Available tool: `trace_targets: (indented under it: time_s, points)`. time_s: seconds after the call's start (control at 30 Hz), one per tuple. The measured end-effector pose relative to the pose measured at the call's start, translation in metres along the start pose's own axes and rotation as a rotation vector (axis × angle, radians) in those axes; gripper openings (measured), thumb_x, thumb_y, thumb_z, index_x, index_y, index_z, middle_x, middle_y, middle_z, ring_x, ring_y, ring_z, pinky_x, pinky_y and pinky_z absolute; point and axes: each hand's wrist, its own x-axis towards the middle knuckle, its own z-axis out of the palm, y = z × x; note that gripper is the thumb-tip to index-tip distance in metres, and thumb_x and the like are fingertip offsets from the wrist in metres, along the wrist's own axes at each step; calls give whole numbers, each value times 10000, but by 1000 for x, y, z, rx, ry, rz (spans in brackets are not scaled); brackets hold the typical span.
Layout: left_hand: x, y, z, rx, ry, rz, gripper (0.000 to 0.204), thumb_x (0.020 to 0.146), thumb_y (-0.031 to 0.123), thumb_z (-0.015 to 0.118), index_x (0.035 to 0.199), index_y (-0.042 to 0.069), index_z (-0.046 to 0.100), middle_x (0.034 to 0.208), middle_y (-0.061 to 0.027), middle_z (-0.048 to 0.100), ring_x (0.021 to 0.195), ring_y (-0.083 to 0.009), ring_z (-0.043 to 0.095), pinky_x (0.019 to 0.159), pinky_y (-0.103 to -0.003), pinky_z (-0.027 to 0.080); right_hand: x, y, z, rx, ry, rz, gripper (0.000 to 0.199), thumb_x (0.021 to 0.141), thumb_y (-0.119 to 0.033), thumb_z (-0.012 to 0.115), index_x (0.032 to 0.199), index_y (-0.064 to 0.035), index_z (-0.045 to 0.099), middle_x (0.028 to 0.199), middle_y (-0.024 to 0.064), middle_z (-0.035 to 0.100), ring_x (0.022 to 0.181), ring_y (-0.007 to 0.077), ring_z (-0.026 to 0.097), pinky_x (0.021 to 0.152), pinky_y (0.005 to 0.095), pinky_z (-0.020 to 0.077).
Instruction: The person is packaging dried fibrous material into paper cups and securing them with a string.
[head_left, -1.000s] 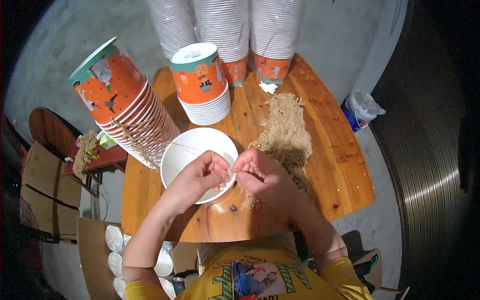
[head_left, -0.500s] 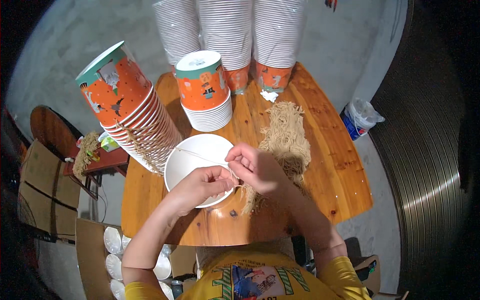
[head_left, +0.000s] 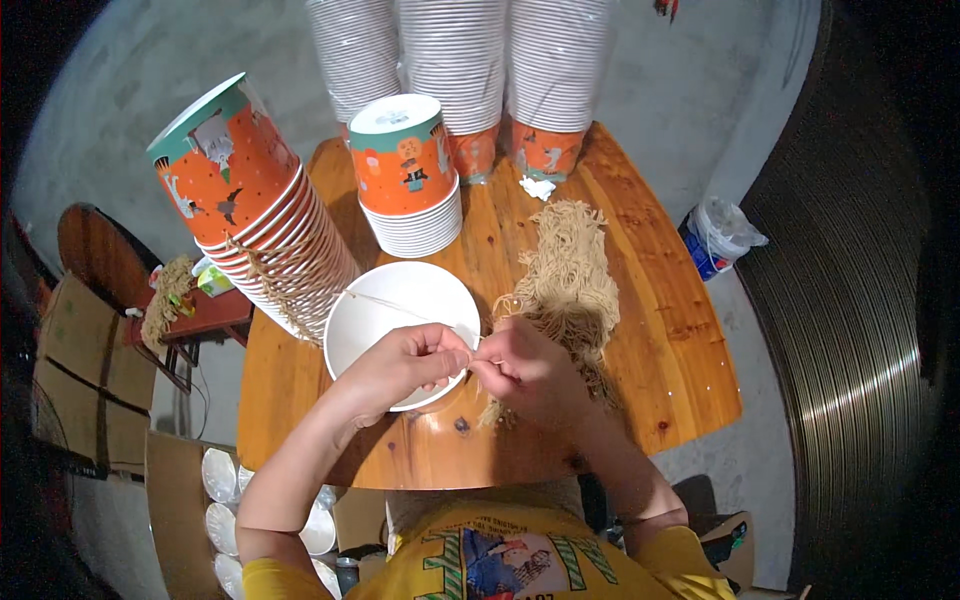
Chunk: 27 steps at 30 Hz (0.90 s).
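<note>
Fingertips of my left hand point(head_left: 420, 365) pinch a thin, pale string point(head_left: 385, 303) over the near right rim of a white paper bucket point(head_left: 375, 325). The string runs from the bucket's far left rim across its mouth to my hands. My right hand point(head_left: 522, 372) is closed too, its thumb and forefinger meeting the left fingertips at the string. Whether a knot lies between them is hidden. Beside and beyond my right hand lies a bundle of tan strings point(head_left: 568, 260). An orange and green stack of paper buckets point(head_left: 230, 180) leans at the left, tan strings draped over its side.
A shorter bucket stack point(head_left: 405, 175) stands behind the white bucket. Tall plastic-wrapped stacks point(head_left: 450, 60) line the wooden table's point(head_left: 660, 330) far edge, near a crumpled white tissue point(head_left: 537, 188). A cardboard box point(head_left: 175, 500) of wrapped buckets sits low at left.
My right hand has come down and closed in on the left fingertips. The left hand stays at the bucket's rim, still pinching the string.
</note>
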Motion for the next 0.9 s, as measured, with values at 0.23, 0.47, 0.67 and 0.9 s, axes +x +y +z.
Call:
trace_targets:
  time_s: [0.23, 0.47, 0.67, 0.9]
  points:
    - [2, 2, 0, -33, -25, -50, 88, 886, 138, 579, 925, 59, 582, 783, 42, 540, 678, -42, 478, 603, -188, 389, -11, -2, 10, 389, 31, 337, 165, 769, -3, 678, 807, -69, 532, 710, 19, 456, 575, 127, 442, 522, 253, 384]
    - [9, -1, -2, -354, -162, -152, 82, 897, 87, 566, 967, 44, 565, 830, 14, 572, 694, -41, 530, 608, -165, 435, -11, -14, 16, 39, 97, 58, 137, 744, -13, 699, 820, -89, 614, 711, 25, 489, 571, 127, 483, 523, 264, 416]
    - [7, -4, -7, -412, -135, -137, 109, 906, 54, 581, 1009, 31, 554, 895, -20, 583, 754, -64, 559, 669, -171, 474, -14, -12, 13, -115, 76, 11, 125, 754, -45, 696, 855, -117, 678, 748, 33, 543, 603, 152, 537, 549, 272, 450]
    - [0, -3, 2, -35, 14, 53, 123, 900, 57, 586, 999, 23, 521, 874, -32, 570, 757, -110, 557, 676, -237, 472, -23, -1, 20, 527, 81, 409, 133, 861, 7, 589, 976, -47, 550, 749, -28, 550, 630, 35, 497, 531, 209, 395]
